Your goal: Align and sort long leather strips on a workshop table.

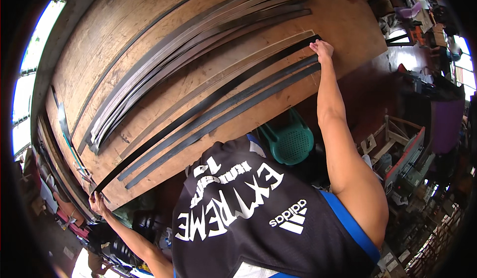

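Jersey: nearest is the person's black sleeveless jersey (318, 258) with blue edging.
Stool: a green plastic stool (292, 144) with a pierced seat stands right of centre, beside the table's near edge.
Table: a broad, stained brown wooden tabletop (350, 39) spreads beyond.
Near strips: two flat, dark grey, leather-like strips (218, 122) lie side by side along its near edge.
Left hand: the left hand (98, 204), near left, pinches one end of the held strip.
Right hand: the right hand (323, 49), reaching far right, grasps the other end between thumb and fingers.
Held strip: the long, flat black strip (233, 81) spans both hands, just beyond the grey pair.
Handling: even, gentle tension and level ends should keep it straight and untwisted; overpulling could stretch it.
Beyond: a thin brown strip (211, 80), then an overlapping bundle of brown and black strips (189, 44).
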A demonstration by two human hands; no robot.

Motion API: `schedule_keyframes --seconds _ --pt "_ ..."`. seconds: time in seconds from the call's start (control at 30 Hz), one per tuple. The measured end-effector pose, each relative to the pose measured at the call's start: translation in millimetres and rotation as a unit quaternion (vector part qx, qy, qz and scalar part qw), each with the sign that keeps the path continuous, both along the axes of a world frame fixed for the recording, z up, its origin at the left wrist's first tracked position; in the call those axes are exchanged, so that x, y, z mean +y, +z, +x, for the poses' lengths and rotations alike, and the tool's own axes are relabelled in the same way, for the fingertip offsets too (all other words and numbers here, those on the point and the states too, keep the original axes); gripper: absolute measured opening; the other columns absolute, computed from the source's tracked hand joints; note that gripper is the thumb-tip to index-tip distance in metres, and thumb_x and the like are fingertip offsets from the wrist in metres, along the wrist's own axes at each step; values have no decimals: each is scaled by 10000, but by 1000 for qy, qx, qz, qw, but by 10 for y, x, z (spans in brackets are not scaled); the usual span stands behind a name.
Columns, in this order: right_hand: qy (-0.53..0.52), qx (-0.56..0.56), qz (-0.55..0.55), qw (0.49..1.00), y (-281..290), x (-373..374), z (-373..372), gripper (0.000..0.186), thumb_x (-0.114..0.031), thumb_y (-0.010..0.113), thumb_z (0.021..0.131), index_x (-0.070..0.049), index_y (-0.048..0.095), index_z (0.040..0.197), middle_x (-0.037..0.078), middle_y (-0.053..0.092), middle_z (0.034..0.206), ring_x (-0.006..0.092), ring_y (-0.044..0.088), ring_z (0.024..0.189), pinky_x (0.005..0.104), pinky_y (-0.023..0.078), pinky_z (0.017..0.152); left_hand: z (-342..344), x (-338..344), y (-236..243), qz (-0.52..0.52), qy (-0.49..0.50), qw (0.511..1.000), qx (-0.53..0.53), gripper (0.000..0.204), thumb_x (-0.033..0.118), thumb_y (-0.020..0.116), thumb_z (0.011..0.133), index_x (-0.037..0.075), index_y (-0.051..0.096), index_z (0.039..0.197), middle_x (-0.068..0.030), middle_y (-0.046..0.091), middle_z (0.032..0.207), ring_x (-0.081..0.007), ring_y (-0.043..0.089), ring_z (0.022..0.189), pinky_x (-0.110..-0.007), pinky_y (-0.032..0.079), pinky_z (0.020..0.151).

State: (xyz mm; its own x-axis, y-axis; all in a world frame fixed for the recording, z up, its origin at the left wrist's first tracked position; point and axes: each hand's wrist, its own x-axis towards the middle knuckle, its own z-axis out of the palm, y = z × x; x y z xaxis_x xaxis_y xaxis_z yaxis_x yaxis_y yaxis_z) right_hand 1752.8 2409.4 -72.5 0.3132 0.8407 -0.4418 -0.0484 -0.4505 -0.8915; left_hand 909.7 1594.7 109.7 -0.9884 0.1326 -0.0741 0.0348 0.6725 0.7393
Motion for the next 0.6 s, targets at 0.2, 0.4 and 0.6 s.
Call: schedule_keyframes --seconds 0.2,0.4,0.6 --pt "-14 -18 -5 1000 -39 -56 -88 144 36 610 956 159 596 1031 198 670 881 277 724 740 372 684 698 -152 95 -165 -8 4 1000 6 370 198 783 931 9 610 1198 -32 674 892 -126 660 739 -235 501 635" --pt "-39 -53 -19 998 -39 -38 18 142 69 657 908 151 606 1012 189 672 870 242 696 673 359 686 640 -126 69 -392 -14 22 1000 5 366 205 771 944 24 612 1219 -19 682 890 -115 663 743 -232 457 614" --pt "-44 -127 -35 990 -305 -86 -291 128 90 683 878 149 614 967 188 676 843 252 711 689 363 684 630 -100 -347 -187 -37 40 998 23 341 221 791 928 44 645 1181 -28 689 922 -119 660 737 -230 476 610"
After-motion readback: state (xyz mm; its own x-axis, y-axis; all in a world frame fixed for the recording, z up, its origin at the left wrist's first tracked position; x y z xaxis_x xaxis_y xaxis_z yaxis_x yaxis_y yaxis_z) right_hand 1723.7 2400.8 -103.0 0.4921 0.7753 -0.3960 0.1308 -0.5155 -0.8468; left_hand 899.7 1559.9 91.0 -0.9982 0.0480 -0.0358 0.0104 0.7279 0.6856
